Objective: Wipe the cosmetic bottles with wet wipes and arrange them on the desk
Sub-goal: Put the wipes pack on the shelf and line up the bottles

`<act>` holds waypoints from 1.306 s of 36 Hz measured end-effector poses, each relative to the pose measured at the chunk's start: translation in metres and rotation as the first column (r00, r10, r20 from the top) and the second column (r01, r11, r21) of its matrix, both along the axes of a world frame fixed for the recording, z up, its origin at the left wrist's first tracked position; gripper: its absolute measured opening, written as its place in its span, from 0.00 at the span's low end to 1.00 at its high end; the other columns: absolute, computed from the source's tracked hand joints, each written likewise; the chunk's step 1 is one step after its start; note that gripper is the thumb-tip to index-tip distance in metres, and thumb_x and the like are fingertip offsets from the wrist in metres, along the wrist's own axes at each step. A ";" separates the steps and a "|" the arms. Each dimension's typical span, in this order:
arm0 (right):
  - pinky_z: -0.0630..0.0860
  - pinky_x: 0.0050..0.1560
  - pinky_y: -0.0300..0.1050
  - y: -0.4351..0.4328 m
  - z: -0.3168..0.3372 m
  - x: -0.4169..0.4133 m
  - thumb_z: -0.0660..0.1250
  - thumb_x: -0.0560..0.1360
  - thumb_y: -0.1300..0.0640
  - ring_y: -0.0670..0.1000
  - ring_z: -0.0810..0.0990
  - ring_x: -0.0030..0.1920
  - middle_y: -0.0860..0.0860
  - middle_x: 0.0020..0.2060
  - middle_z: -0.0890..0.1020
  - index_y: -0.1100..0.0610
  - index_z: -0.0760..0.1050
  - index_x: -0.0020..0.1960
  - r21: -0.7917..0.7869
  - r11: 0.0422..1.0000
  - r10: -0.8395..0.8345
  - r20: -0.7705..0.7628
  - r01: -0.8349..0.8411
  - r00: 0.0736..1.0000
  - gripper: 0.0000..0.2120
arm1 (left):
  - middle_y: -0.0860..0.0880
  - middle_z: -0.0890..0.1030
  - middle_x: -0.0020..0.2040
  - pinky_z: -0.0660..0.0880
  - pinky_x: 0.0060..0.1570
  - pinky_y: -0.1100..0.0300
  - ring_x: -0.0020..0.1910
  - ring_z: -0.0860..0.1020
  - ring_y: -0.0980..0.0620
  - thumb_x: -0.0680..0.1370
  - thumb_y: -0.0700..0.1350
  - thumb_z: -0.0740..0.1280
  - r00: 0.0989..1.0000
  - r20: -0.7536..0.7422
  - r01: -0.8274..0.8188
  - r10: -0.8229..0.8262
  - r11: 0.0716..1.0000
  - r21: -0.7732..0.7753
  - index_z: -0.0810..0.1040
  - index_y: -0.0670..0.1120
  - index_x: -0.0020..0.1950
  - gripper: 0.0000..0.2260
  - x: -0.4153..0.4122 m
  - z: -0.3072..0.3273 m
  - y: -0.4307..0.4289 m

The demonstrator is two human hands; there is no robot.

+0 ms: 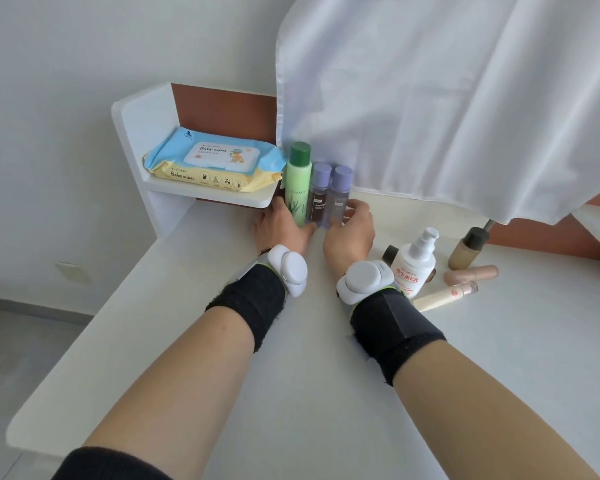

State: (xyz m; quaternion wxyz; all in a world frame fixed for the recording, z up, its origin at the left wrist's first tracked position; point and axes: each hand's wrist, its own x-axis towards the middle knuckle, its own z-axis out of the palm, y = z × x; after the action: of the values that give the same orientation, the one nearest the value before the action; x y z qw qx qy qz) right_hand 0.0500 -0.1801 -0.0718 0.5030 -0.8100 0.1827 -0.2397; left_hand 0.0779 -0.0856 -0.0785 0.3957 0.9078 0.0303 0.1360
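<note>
Head view: one camera, looking down along both forearms.
Surface: white; it carries all the bottles.
Green bottle: upright at the back of the surface, just beside the shelf's edge, dark green cap.
Dark bottle: upright with a purple cap, touching the green bottle's right side.
Pale bottle: upright with a purple cap, close against the dark bottle; the three form a row.
Left hand: curled round the foot of the green bottle, fingers on its left, thumb at the front.
Right hand: grasping the foot of the pale bottle, fingers round its right side.
Wipes: blue and yellow pack lying flat on the shelf, lid closed.
Pump bottle: white with red lettering, right of the right hand.
Foundation bottle: beige with a dark cap, leaning, further right.
Pink tube: lying flat near the foundation bottle.
Cream tube: lying flat, nearest the camera.
Cloth: white, hanging over the back of the surface behind the row.
Wrists: black straps, each with a white device.
</note>
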 end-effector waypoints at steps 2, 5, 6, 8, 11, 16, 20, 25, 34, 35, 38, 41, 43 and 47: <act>0.70 0.56 0.46 0.000 0.000 0.001 0.63 0.77 0.65 0.57 0.76 0.57 0.56 0.61 0.75 0.59 0.69 0.66 0.010 1.000 -0.003 0.001 0.003 1.000 0.17 | 0.42 0.78 0.59 0.68 0.54 0.51 0.58 0.74 0.40 0.67 0.55 0.75 1.000 -0.007 0.000 0.000 1.000 0.014 0.69 0.42 0.57 0.28 0.001 0.000 0.000; 0.69 0.53 0.44 0.000 0.000 0.001 0.63 0.77 0.64 0.57 0.77 0.56 0.56 0.61 0.75 0.59 0.70 0.65 0.012 1.000 -0.008 0.007 0.008 1.000 0.17 | 0.41 0.77 0.60 0.68 0.55 0.51 0.59 0.75 0.40 0.68 0.55 0.76 1.000 -0.012 -0.003 0.003 1.000 0.025 0.69 0.42 0.58 0.28 0.002 0.001 0.000; 0.68 0.52 0.43 0.000 0.000 0.001 0.63 0.77 0.64 0.57 0.77 0.56 0.56 0.60 0.75 0.59 0.69 0.65 0.011 1.000 -0.008 0.007 0.008 1.000 0.17 | 0.41 0.77 0.60 0.68 0.55 0.51 0.59 0.74 0.40 0.68 0.54 0.76 1.000 -0.016 -0.005 0.005 1.000 0.027 0.69 0.42 0.58 0.28 0.002 0.000 0.000; 0.67 0.51 0.41 -0.001 0.000 0.001 0.63 0.77 0.64 0.57 0.77 0.56 0.56 0.60 0.75 0.59 0.69 0.65 0.009 1.000 -0.008 0.005 0.008 1.000 0.17 | 0.41 0.77 0.60 0.68 0.56 0.51 0.60 0.74 0.40 0.69 0.53 0.75 1.000 -0.020 -0.005 0.006 0.999 0.032 0.69 0.42 0.59 0.27 0.002 0.000 0.000; 0.67 0.51 0.40 -0.001 0.000 0.002 0.63 0.77 0.64 0.56 0.76 0.56 0.56 0.60 0.75 0.59 0.69 0.65 0.008 1.000 -0.005 0.003 0.005 1.000 0.17 | 0.41 0.77 0.61 0.67 0.56 0.51 0.61 0.74 0.40 0.69 0.53 0.75 1.000 -0.020 -0.004 0.004 1.000 0.025 0.69 0.41 0.60 0.27 0.002 0.001 0.000; 0.67 0.51 0.41 -0.001 -0.001 0.002 0.63 0.78 0.64 0.57 0.77 0.56 0.56 0.60 0.75 0.58 0.69 0.65 0.004 1.000 -0.013 0.005 0.013 1.000 0.16 | 0.41 0.76 0.61 0.67 0.56 0.51 0.61 0.74 0.40 0.69 0.53 0.75 1.000 -0.023 0.002 -0.001 1.000 0.025 0.68 0.41 0.60 0.27 0.002 0.001 0.000; 0.69 0.53 0.45 -0.002 0.000 0.001 0.64 0.78 0.63 0.57 0.77 0.56 0.57 0.60 0.75 0.59 0.69 0.66 0.002 1.000 -0.011 -0.003 0.011 1.000 0.17 | 0.41 0.76 0.61 0.67 0.57 0.51 0.61 0.73 0.40 0.70 0.52 0.75 1.000 -0.029 0.009 -0.008 1.000 0.025 0.68 0.41 0.61 0.27 0.000 0.002 0.000; 0.70 0.54 0.45 -0.003 0.000 -0.012 0.65 0.78 0.63 0.57 0.77 0.57 0.56 0.63 0.73 0.58 0.66 0.68 0.013 1.000 0.019 -0.028 -0.018 0.999 0.20 | 0.39 0.76 0.62 0.68 0.58 0.51 0.61 0.72 0.39 0.70 0.50 0.75 1.000 -0.023 0.016 -0.016 1.000 -0.012 0.67 0.39 0.65 0.30 -0.006 0.001 0.002; 0.71 0.60 0.48 -0.007 -0.001 -0.061 0.64 0.76 0.65 0.55 0.76 0.59 0.55 0.60 0.75 0.58 0.70 0.66 -0.077 0.991 0.107 -0.058 -0.112 0.993 0.19 | 0.41 0.76 0.60 0.65 0.58 0.53 0.60 0.72 0.40 0.72 0.48 0.73 0.999 -0.013 0.054 -0.053 0.997 0.062 0.71 0.41 0.63 0.23 -0.050 -0.002 0.004; 0.71 0.60 0.49 -0.007 -0.001 -0.067 0.64 0.76 0.65 0.55 0.76 0.58 0.55 0.59 0.77 0.58 0.71 0.65 -0.085 0.989 0.119 -0.056 -0.124 0.991 0.18 | 0.42 0.76 0.60 0.66 0.59 0.53 0.61 0.72 0.41 0.73 0.48 0.72 0.997 -0.017 0.078 -0.077 0.994 0.072 0.72 0.43 0.62 0.22 -0.056 -0.003 0.003; 0.73 0.56 0.50 -0.011 -0.002 -0.086 0.64 0.74 0.66 0.55 0.78 0.53 0.55 0.51 0.80 0.60 0.75 0.57 -0.120 0.980 0.160 0.019 -0.157 0.987 0.12 | 0.43 0.77 0.60 0.68 0.59 0.53 0.60 0.72 0.41 0.75 0.47 0.69 0.987 -0.010 0.159 -0.159 0.982 0.100 0.74 0.45 0.62 0.17 -0.072 -0.004 -0.001; 0.74 0.47 0.50 -0.018 -0.002 -0.107 0.64 0.72 0.68 0.54 0.78 0.44 0.54 0.42 0.80 0.61 0.76 0.48 -0.163 0.978 0.163 0.188 -0.133 0.968 0.07 | 0.46 0.77 0.62 0.68 0.61 0.52 0.62 0.73 0.43 0.76 0.45 0.67 0.963 -0.011 0.268 -0.268 0.958 0.106 0.73 0.46 0.65 0.18 -0.089 -0.002 -0.011; 0.73 0.43 0.48 -0.024 0.000 -0.120 0.64 0.71 0.68 0.53 0.76 0.40 0.53 0.39 0.78 0.61 0.74 0.45 -0.207 0.971 0.174 0.268 -0.120 0.948 0.05 | 0.48 0.77 0.64 0.68 0.61 0.53 0.62 0.74 0.45 0.76 0.45 0.66 0.947 -0.038 0.321 -0.318 0.940 0.117 0.72 0.49 0.67 0.19 -0.100 0.002 -0.021; 0.68 0.40 0.44 -0.044 0.002 -0.137 0.64 0.69 0.63 0.51 0.73 0.40 0.48 0.39 0.73 0.61 0.73 0.46 -0.279 0.960 0.127 0.393 -0.013 0.911 0.06 | 0.50 0.76 0.64 0.66 0.57 0.56 0.62 0.74 0.45 0.76 0.49 0.63 0.913 -0.104 0.407 -0.394 0.895 0.186 0.68 0.53 0.68 0.20 -0.115 0.010 -0.050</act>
State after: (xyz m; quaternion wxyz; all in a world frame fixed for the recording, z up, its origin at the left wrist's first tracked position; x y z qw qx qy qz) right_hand -0.0867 -0.2245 -0.0701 0.4233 -0.8093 0.0104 -0.4071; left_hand -0.0370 -0.1355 -0.0688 0.3191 0.9340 -0.1585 0.0251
